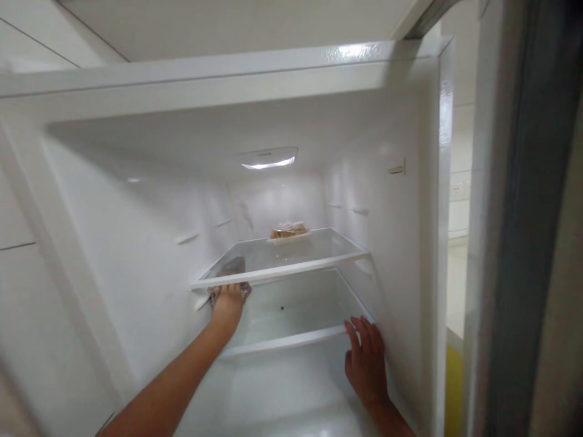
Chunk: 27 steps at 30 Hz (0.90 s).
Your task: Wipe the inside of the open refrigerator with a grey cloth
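My left hand (229,308) reaches in at the left between two fridge shelves. Its fingers are closed on a clear plastic bag (246,291) with something brownish inside, whose kind I cannot make out. The bag is just under the front edge of the upper glass shelf (291,267), and part of it shows through the glass. My right hand (367,358) is at the right front corner of the lower glass shelf (291,341). Its fingers are apart and bent over the shelf's white edge, with the thumb lower down.
A wrapped tray of brownish food (289,232) lies at the back of the upper shelf. A lit lamp (268,162) is at the top of the fridge's back. Moulded shelf ribs stick out from both side walls. The open fridge door (514,243) stands at the right.
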Motion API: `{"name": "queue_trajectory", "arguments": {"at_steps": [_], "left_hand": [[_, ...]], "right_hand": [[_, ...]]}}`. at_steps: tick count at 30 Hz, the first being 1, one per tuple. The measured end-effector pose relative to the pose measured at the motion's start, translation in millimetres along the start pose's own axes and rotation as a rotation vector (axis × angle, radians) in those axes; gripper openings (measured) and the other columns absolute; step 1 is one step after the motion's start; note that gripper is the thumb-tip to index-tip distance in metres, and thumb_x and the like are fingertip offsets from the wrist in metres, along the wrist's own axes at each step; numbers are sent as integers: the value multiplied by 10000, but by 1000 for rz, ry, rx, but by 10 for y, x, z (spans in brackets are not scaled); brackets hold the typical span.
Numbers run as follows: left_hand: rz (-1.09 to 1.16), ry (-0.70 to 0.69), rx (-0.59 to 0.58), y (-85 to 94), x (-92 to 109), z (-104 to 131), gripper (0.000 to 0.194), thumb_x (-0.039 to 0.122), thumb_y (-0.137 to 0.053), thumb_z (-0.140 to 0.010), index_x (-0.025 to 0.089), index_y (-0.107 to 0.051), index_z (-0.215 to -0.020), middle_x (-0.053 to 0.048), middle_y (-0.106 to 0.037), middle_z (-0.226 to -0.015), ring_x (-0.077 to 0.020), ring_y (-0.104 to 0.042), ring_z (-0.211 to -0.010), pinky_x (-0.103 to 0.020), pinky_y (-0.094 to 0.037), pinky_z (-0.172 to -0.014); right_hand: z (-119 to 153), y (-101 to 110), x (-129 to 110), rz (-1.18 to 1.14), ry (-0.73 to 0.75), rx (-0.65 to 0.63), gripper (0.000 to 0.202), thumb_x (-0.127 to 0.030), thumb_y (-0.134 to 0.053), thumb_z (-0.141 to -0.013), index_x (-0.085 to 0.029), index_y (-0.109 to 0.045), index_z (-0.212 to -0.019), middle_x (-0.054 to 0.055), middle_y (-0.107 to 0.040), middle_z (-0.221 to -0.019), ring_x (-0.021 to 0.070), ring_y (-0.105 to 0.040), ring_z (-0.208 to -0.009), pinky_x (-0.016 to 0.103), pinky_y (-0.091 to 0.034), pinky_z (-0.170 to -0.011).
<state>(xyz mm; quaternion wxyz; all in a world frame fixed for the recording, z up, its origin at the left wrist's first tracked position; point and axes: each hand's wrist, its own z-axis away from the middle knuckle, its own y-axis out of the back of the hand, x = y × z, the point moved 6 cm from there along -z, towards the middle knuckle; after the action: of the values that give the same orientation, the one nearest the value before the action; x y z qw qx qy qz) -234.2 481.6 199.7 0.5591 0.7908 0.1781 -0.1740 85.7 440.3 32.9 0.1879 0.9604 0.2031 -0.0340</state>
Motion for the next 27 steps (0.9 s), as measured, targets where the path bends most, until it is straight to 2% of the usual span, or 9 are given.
{"name": "queue_trajectory", "arguments": {"at_steps": [2,7,10,15,18,20,22,27], "left_hand": [[-76,21,-8,91,23,146,522,107,-495,-785,67,-661,-1278,-285,-574,-1405,-406,-433,-1390,-622,-225,-1167],[-270,14,-79,259,70,550,515,125,-461,-822,151,-671,-1292,-201,-556,-1462,-385,-367,-1463,-611,-118,-1212],[-204,-13,-59,337,42,920,506,156,-501,-802,164,-685,-1272,-192,-549,-1472,-399,-359,-1467,-613,-86,-1230],[-70,-34,10,451,-112,1637,527,189,-503,-778,206,-687,-1272,-173,-554,-1473,-399,-366,-1465,-603,-105,-1248],[-49,-43,40,482,-189,1896,552,215,-516,-767,241,-669,-1296,-135,-550,-1486,-391,-343,-1481,-602,-89,-1258],[-60,-55,54,478,-196,1914,591,233,-544,-746,238,-643,-1329,-120,-501,-1529,-382,-287,-1510,-577,-66,-1270],[-94,-57,43,447,-162,1802,624,245,-570,-732,217,-623,-1353,-120,-454,-1560,-378,-237,-1529,-552,-35,-1278],[-230,-20,-32,350,-1,1183,588,185,-511,-791,153,-603,-1371,-145,-439,-1563,-355,-228,-1534,-533,26,-1271]], "right_hand": [[-15,34,-7,-11,-14,-4,589,19,-490,-769,-180,-525,-1323,117,-582,-1342,288,-407,-1388,531,-354,-1166],[-49,109,-29,-15,-6,-38,599,13,-482,-779,-197,-526,-1338,101,-578,-1358,278,-426,-1374,508,-374,-1153],[-58,147,-37,-26,0,-40,606,1,-479,-783,-200,-517,-1353,105,-580,-1356,282,-443,-1358,515,-388,-1144],[-63,170,-51,-42,-14,-45,604,-19,-492,-775,-195,-513,-1353,116,-580,-1359,296,-446,-1364,530,-390,-1142],[-64,169,-60,-42,-17,-56,598,-19,-491,-776,-192,-516,-1348,110,-589,-1352,293,-446,-1370,524,-383,-1151],[-60,160,-58,-51,-30,-71,602,-21,-505,-767,-187,-520,-1345,109,-590,-1359,296,-440,-1378,527,-369,-1162],[-52,153,-55,-64,-39,-77,614,-26,-520,-755,-186,-520,-1347,112,-586,-1372,299,-434,-1389,534,-353,-1173],[-40,159,-52,-75,-33,-72,632,-43,-524,-753,-192,-505,-1367,125,-581,-1389,297,-424,-1409,541,-343,-1172]]}}
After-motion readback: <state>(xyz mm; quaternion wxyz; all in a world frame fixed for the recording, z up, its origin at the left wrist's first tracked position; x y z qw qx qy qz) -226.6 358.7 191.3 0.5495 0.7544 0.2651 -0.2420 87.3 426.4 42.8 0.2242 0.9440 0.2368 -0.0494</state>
